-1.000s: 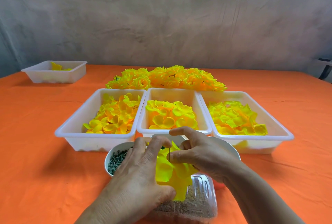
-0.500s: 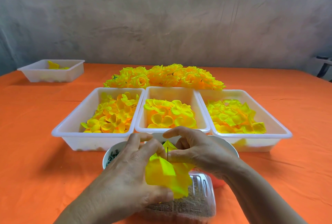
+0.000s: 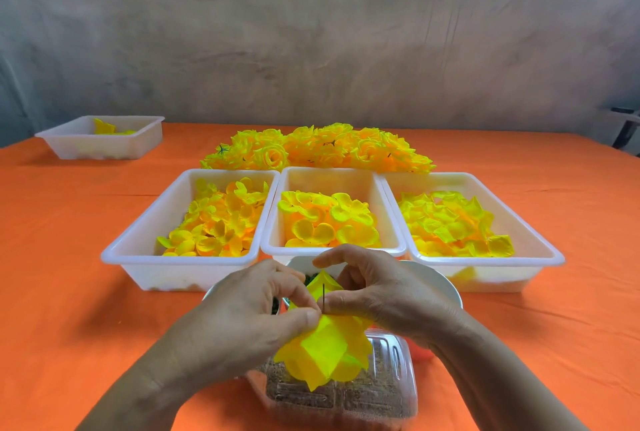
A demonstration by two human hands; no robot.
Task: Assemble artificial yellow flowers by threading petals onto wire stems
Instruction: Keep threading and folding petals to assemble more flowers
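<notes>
Two hands are working a flower together near the table's [image 3: 69, 257] front edge: the left hand [image 3: 249, 320] is pinching a yellow petal [image 3: 322, 347] while the right hand [image 3: 377, 295], fingers closed, is holding the wire stem [image 3: 323, 297] upright through it. A heap of finished flowers [image 3: 318, 148] is already lying at the far side, yet three trays [image 3: 332, 176] of loose petals are waiting, suggesting plenty is left
</notes>
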